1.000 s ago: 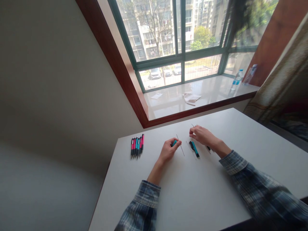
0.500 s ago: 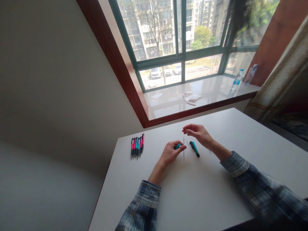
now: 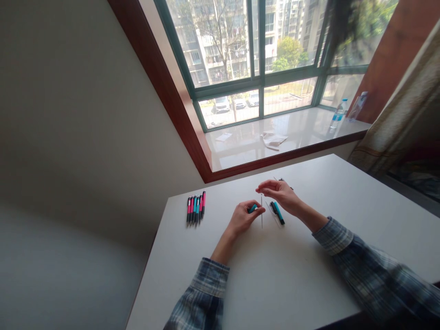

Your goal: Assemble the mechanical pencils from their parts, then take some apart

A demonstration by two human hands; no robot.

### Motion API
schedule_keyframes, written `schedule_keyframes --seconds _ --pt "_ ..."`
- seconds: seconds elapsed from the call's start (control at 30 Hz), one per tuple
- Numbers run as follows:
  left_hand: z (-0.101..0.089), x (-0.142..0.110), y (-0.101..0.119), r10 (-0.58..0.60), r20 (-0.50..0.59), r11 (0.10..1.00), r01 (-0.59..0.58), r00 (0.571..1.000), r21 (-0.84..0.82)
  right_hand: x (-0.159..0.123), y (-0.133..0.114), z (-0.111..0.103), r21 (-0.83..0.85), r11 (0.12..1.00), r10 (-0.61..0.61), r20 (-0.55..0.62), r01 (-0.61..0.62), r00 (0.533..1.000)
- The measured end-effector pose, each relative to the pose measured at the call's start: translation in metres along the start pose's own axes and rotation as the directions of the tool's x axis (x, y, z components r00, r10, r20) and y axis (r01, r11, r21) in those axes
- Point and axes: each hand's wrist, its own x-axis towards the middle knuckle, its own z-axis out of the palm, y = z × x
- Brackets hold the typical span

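Note:
My left hand (image 3: 243, 215) is closed, pinching a thin pen refill (image 3: 261, 222) that stands nearly upright between thumb and fingertip. A teal pen barrel (image 3: 252, 208) is also tucked inside the curled fingers. Just above the refill's top end, my right hand (image 3: 281, 194) has its thumb and fingers pressed together; something tiny at the fingertips is too small to name. On the table between the hands lie teal and black pen parts (image 3: 279, 213), with a thin refill (image 3: 271, 211) beside them. Behind my right hand, more small dark pen parts (image 3: 286, 184) are partly hidden.
A row of assembled pink and teal pens (image 3: 196, 209) lies at the left of the white table (image 3: 275, 275). Beyond the back edge, the window sill (image 3: 237, 153) holds a crumpled cloth (image 3: 273, 140), a paper (image 3: 224, 137) and plastic bottles (image 3: 338, 113).
My right hand has moved slightly left and down, to just above the refill's top. Dark parts behind it have come into view. My left hand keeps its hold almost unmoved.

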Motion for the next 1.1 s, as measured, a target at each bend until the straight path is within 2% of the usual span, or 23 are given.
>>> schedule_keyframes --seconds 0.43,0.83,1.1 --pt "0.0012 0.0016 -0.0031 0.017 -0.013 1.0 -0.017 1.0 0.023 -0.0028 0.0013 0.0021 0.042 0.998 0.052 0.035 -0.054 0.998" --pt "0.0021 0.0014 -0.0043 0.047 -0.074 0.999 -0.047 0.996 -0.004 -0.0021 -0.0002 0.0036 0.068 0.993 0.099 -0.033 -0.096 0.995" --pt "0.0022 0.002 -0.0028 0.05 -0.114 0.998 -0.055 0.992 -0.04 -0.0034 -0.0062 0.0011 0.002 0.995 0.095 0.072 -0.095 0.993"
